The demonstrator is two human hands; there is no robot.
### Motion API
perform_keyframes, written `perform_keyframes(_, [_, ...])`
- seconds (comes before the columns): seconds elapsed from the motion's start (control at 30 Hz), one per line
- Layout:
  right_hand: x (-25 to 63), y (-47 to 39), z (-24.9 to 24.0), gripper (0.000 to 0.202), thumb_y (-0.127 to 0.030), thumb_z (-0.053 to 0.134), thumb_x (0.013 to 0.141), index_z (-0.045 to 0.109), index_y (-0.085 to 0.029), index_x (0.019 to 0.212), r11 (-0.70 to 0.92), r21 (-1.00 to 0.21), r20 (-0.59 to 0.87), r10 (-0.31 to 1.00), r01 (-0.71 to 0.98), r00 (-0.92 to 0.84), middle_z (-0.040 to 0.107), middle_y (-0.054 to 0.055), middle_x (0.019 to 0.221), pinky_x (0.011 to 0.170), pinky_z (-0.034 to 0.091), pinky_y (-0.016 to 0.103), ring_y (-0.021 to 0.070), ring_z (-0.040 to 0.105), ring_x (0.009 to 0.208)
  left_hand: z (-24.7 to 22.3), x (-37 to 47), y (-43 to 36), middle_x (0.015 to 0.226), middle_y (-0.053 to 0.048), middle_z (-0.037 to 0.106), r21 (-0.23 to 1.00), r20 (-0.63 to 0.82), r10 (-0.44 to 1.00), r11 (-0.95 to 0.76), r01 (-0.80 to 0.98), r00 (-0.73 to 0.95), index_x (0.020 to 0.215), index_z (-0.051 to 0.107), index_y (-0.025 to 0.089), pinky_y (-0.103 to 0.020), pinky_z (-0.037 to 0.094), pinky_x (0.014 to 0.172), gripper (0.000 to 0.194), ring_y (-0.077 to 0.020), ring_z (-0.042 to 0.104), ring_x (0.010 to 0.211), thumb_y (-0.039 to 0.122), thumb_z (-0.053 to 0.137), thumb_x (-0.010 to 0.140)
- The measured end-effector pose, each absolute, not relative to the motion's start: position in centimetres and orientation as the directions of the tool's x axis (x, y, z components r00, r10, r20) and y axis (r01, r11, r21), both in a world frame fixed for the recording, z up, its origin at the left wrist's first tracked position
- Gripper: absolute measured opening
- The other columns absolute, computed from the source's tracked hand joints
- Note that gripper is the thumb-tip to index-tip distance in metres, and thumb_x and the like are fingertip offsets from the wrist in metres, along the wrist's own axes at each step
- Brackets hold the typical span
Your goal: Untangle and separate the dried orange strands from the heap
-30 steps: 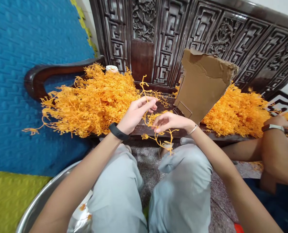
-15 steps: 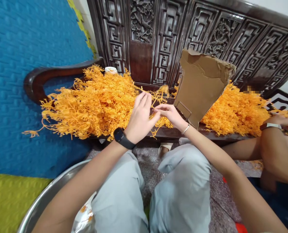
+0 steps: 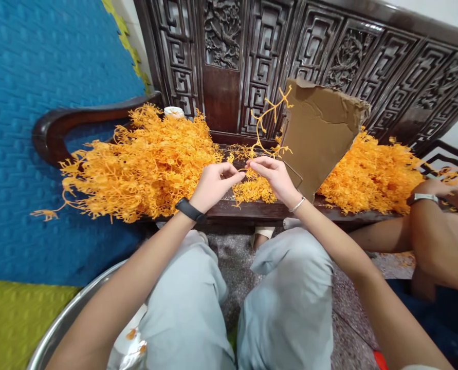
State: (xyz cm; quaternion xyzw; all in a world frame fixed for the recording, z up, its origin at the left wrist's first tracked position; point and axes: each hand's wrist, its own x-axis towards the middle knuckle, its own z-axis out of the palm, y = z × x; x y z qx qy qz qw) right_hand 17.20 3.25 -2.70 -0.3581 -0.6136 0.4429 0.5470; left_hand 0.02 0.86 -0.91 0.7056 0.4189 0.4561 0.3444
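An orange, many-branched plastic-looking sprig (image 3: 260,123) rises from between the pinched thumb and fingers of my right hand (image 3: 278,177), its tips spreading in front of the cardboard. Close to its lower end is my left hand (image 3: 217,186), thumb and fingers drawn together where a short orange strand runs across from the right fingertips. Directly left of my left hand lies a large heap of similar orange sprigs (image 3: 144,164). Beneath my hands a small pile of orange pieces (image 3: 255,190) rests on the dark wooden bench (image 3: 229,208).
A torn cardboard sheet (image 3: 321,133) stands upright on the bench, with another orange heap (image 3: 371,177) beyond it. At far right another person's hand (image 3: 437,190) works with orange strands. A metal basin (image 3: 65,321) is by my left leg. The carved bench back (image 3: 223,97) rises behind.
My left hand has drawn back and lower left. The sprig, blurred and low over the bench before, now stands up from my right hand, which has moved only slightly.
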Motion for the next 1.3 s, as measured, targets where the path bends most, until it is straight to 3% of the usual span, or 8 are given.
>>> perform_keyframes(0.23, [17.0, 2.9, -2.4, 0.008, -0.026, 0.069, 0.071, 0.072, -0.025, 0.078, 0.391, -0.915, 0.404, 0.890, -0.100, -0.213, 0.070, -0.001, 0.090, 0.088, 0.045, 0.029, 0.0127, 0.060, 0.090, -1.3, 0.0, 1.3, 0.068, 0.002, 0.053, 0.859, 0.439, 0.893, -0.449, 0.244, 0.097, 0.069, 0.051, 0.017, -0.025, 0.037, 0.064, 0.027, -0.0113, 0.048, 0.065, 0.030, 0.073, 0.062])
perform_keyframes(0.4, [16.8, 2.5, -1.9, 0.009, -0.027, 0.068, 0.072, 0.072, -0.024, 0.080, 0.397, -0.909, 0.416, 0.878, -0.127, -0.236, 0.069, -0.001, 0.092, 0.094, 0.042, 0.032, 0.0141, 0.059, 0.097, -1.5, 0.0, 1.3, 0.089, -0.003, 0.060, 0.740, 0.508, 0.845, -0.528, 0.417, 0.167, 0.082, 0.058, 0.018, -0.030, 0.038, 0.077, 0.029, -0.0170, 0.051, 0.086, 0.031, 0.073, 0.062])
perform_keyframes(0.53, [16.9, 2.3, -1.5, 0.010, -0.030, 0.069, 0.072, 0.071, -0.023, 0.079, 0.390, -0.904, 0.424, 0.873, -0.178, -0.242, 0.069, -0.001, 0.091, 0.097, 0.040, 0.033, 0.0146, 0.058, 0.098, -1.6, 0.1, 1.5, 0.089, -0.002, 0.060, 0.743, 0.509, 0.836, -0.546, 0.387, 0.204, 0.085, 0.056, 0.018, -0.029, 0.040, 0.075, 0.036, -0.0171, 0.053, 0.087, 0.032, 0.075, 0.059])
perform_keyframes(0.7, [17.3, 2.4, -1.4, 0.018, -0.039, 0.064, 0.075, 0.065, -0.023, 0.081, 0.399, -0.907, 0.418, 0.893, -0.137, -0.168, 0.066, 0.000, 0.097, 0.091, 0.043, 0.031, 0.0150, 0.056, 0.100, -1.6, 0.3, 1.7, 0.075, 0.003, 0.054, 0.824, 0.527, 0.849, -0.506, 0.256, -0.020, 0.074, 0.047, 0.017, -0.024, 0.040, 0.067, 0.042, -0.0116, 0.052, 0.073, 0.033, 0.079, 0.053])
perform_keyframes(0.9, [17.3, 2.4, -1.5, 0.016, -0.036, 0.063, 0.076, 0.063, -0.022, 0.084, 0.388, -0.911, 0.410, 0.887, -0.136, -0.211, 0.065, 0.000, 0.095, 0.084, 0.045, 0.028, 0.0123, 0.056, 0.092, -1.2, 0.4, 1.3, 0.085, -0.004, 0.066, 0.858, 0.514, 0.854, -0.514, -0.021, 0.078, 0.081, 0.062, 0.015, -0.026, 0.045, 0.076, 0.025, -0.0136, 0.060, 0.082, 0.038, 0.066, 0.073])
perform_keyframes(1.0, [17.1, 2.1, -1.4, 0.015, -0.032, 0.064, 0.074, 0.063, -0.021, 0.085, 0.329, -0.933, 0.359, 0.887, -0.149, -0.292, 0.066, 0.001, 0.093, 0.080, 0.047, 0.028, 0.0121, 0.058, 0.088, -0.9, 0.3, 1.1, 0.081, -0.004, 0.067, 0.827, 0.553, 0.833, -0.551, -0.115, -0.016, 0.078, 0.066, 0.015, -0.026, 0.047, 0.079, 0.023, -0.0132, 0.062, 0.081, 0.038, 0.061, 0.078])
perform_keyframes(1.17, [17.3, 2.0, -1.3, 0.036, -0.022, 0.065, 0.073, 0.059, -0.025, 0.108, 0.298, -0.938, 0.343, 0.863, -0.175, -0.371, 0.067, -0.001, 0.091, 0.076, 0.049, 0.025, 0.0105, 0.061, 0.081, -0.4, 0.1, 1.1, 0.069, -0.001, 0.062, 0.705, 0.550, 0.812, -0.578, -0.411, -0.198, 0.073, 0.060, 0.015, -0.022, 0.048, 0.066, 0.018, -0.0090, 0.059, 0.064, 0.031, 0.058, 0.082])
perform_keyframes(1.3, [18.2, 2.4, -1.4, 0.016, -0.016, 0.059, 0.072, 0.067, -0.018, 0.086, 0.329, -0.943, 0.331, 0.900, -0.055, -0.283, 0.068, 0.001, 0.082, 0.068, 0.048, 0.023, 0.0094, 0.061, 0.070, 0.0, -0.4, 1.0, 0.048, 0.004, 0.046, 0.679, 0.516, 0.839, -0.524, -0.515, -0.173, 0.070, 0.057, 0.015, -0.020, 0.040, 0.050, 0.021, -0.0071, 0.045, 0.046, 0.029, 0.054, 0.085])
